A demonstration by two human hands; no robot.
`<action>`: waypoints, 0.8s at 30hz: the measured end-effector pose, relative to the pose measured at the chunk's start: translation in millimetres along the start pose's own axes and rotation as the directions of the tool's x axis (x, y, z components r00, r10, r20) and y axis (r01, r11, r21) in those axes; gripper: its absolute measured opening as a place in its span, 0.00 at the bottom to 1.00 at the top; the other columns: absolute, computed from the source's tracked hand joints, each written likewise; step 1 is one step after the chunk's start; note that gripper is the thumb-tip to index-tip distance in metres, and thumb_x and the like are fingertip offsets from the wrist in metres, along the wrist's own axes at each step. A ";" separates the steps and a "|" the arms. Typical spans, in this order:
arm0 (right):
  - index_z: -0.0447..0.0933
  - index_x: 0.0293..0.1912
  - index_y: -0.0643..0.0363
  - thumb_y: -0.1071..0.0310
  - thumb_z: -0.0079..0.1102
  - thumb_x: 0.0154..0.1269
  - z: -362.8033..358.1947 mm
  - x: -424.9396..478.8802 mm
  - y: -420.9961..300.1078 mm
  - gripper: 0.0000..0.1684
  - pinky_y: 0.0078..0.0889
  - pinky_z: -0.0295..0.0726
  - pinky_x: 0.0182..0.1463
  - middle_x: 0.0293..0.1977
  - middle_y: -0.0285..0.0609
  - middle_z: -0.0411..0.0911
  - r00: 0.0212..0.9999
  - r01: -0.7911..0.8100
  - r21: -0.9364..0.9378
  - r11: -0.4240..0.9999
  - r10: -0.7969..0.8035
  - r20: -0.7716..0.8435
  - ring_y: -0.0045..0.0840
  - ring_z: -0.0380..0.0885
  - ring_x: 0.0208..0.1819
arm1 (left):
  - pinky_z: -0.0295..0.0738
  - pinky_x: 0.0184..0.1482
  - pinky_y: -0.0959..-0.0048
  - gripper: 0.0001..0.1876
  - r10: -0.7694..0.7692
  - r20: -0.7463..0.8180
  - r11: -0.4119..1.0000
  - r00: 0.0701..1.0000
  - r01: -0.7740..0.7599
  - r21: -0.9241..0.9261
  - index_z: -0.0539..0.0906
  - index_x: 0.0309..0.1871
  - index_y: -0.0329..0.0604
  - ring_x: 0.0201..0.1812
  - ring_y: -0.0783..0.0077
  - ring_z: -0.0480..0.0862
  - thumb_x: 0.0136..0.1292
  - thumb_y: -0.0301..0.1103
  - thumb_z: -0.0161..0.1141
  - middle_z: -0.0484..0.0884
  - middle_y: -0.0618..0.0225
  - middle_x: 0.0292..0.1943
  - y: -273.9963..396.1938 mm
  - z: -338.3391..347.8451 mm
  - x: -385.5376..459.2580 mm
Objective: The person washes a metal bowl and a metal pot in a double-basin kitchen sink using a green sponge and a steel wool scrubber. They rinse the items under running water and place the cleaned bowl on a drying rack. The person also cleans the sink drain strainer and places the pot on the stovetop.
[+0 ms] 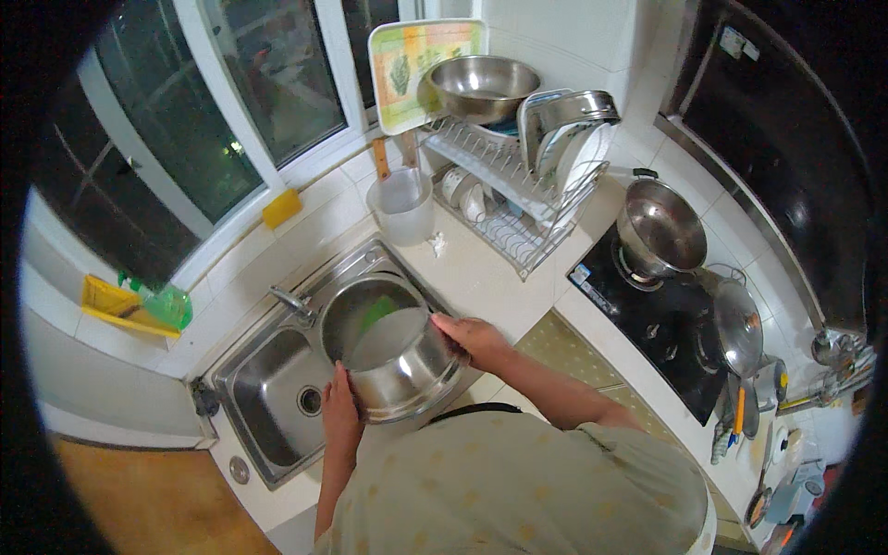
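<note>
My left hand (340, 409) and my right hand (479, 340) grip opposite sides of a stainless steel pot (406, 378), which is tilted towards the far side. Cloudy liquid shows at its mouth. Beyond and partly under it, a large round steel basin (336, 305) sits over the right bowl of the double sink; something green (378, 312) lies inside. The faucet (295, 303) stands behind, between the two bowls. The left sink bowl (277, 388) shows its drain. The pot hides the near part of the basin.
A dish rack (485, 156) holding a steel bowl (479, 87) and plates stands behind right, beside a translucent container (402, 208). Right of me, a wok-like pan (659, 229) sits on the black gas hob (645, 326). A yellow sponge (282, 208) lies on the window ledge.
</note>
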State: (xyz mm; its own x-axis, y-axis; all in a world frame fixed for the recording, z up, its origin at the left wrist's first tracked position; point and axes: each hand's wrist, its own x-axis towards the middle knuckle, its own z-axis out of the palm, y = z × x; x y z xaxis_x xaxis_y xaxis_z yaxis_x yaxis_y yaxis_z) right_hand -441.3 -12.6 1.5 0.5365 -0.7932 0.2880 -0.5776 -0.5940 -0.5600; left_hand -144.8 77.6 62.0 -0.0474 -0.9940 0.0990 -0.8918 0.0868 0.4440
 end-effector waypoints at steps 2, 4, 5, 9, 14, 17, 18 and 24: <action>0.58 0.62 0.51 0.74 0.58 0.52 -5.1 1.6 -10.4 0.38 0.33 0.74 0.43 0.49 0.46 0.70 0.998 0.029 0.083 0.996 -0.023 -0.063 0.36 0.74 0.42 | 0.61 0.61 0.57 0.33 0.018 0.004 1.000 1.000 -0.019 0.021 0.55 0.65 0.35 0.56 0.50 0.72 0.54 0.20 0.51 0.69 0.51 0.59 -4.7 -0.8 -2.4; 0.62 0.59 0.52 0.71 0.55 0.58 -9.1 4.6 -19.7 0.29 0.28 0.73 0.38 0.38 0.43 0.70 0.994 0.032 0.244 0.969 -0.005 -0.113 0.30 0.72 0.34 | 0.61 0.61 0.57 0.33 -0.008 0.057 0.998 0.998 0.004 0.064 0.55 0.65 0.35 0.57 0.51 0.71 0.54 0.20 0.51 0.68 0.52 0.59 2.0 -10.8 -2.3; 0.66 0.54 0.54 0.67 0.55 0.59 -10.9 9.5 -24.9 0.22 0.27 0.71 0.34 0.33 0.41 0.71 0.977 0.098 0.148 0.984 -0.067 -0.200 0.27 0.71 0.30 | 0.61 0.61 0.57 0.33 -0.041 0.078 0.999 0.996 0.043 -0.032 0.55 0.65 0.35 0.57 0.52 0.71 0.54 0.21 0.51 0.68 0.52 0.59 -9.2 -2.6 -2.4; 0.75 0.36 0.59 0.53 0.54 0.62 -9.9 17.5 -34.4 0.17 0.22 0.68 0.28 0.22 0.35 0.72 0.971 0.030 0.198 0.980 0.019 -0.239 0.19 0.69 0.23 | 0.60 0.62 0.57 0.33 -0.026 0.046 0.999 0.999 0.028 -0.036 0.55 0.66 0.36 0.59 0.55 0.70 0.54 0.22 0.52 0.66 0.52 0.61 -25.9 5.9 -6.4; 0.74 0.40 0.61 0.56 0.56 0.60 0.9 8.4 -20.4 0.18 0.26 0.72 0.32 0.25 0.38 0.73 0.965 -0.191 0.476 0.858 0.254 -0.071 0.24 0.73 0.27 | 0.60 0.61 0.57 0.31 0.029 0.024 0.995 0.999 -0.031 0.096 0.57 0.65 0.38 0.60 0.57 0.68 0.56 0.24 0.50 0.63 0.53 0.64 -15.4 -2.5 -6.6; 0.63 0.59 0.56 0.74 0.57 0.53 -18.5 16.2 -44.6 0.32 0.34 0.74 0.34 0.29 0.46 0.75 0.978 0.104 -0.031 0.994 -0.108 -0.177 0.35 0.75 0.28 | 0.61 0.61 0.56 0.30 0.025 0.030 0.995 0.999 -0.028 0.093 0.57 0.65 0.40 0.61 0.58 0.68 0.57 0.25 0.49 0.62 0.53 0.64 -20.1 -5.4 -10.9; 0.63 0.59 0.55 0.74 0.56 0.54 -22.4 20.0 -49.5 0.31 0.33 0.74 0.34 0.30 0.46 0.75 0.986 -0.156 0.220 0.963 0.165 -0.021 0.35 0.75 0.29 | 0.61 0.61 0.56 0.30 0.066 -0.010 0.993 0.998 -0.065 0.100 0.57 0.65 0.40 0.61 0.58 0.68 0.57 0.25 0.49 0.62 0.54 0.64 -23.3 -0.8 -9.5; 0.64 0.59 0.54 0.73 0.56 0.56 -0.7 14.1 -20.7 0.29 0.32 0.75 0.37 0.33 0.47 0.76 0.990 -0.123 0.171 0.978 0.133 -0.048 0.34 0.76 0.34 | 0.63 0.59 0.56 0.30 0.126 -0.076 0.988 0.989 -0.118 0.097 0.57 0.65 0.44 0.59 0.58 0.71 0.57 0.28 0.51 0.62 0.54 0.64 -29.6 8.9 -7.9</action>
State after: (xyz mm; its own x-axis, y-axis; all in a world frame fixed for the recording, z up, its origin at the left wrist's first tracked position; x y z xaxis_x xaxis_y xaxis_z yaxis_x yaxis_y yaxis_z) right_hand -422.2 -11.5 17.6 0.4251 -0.8705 0.2481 -0.5252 -0.4605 -0.7156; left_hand -122.0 82.2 40.2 -0.1249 -0.9672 0.2212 -0.9193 0.1967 0.3410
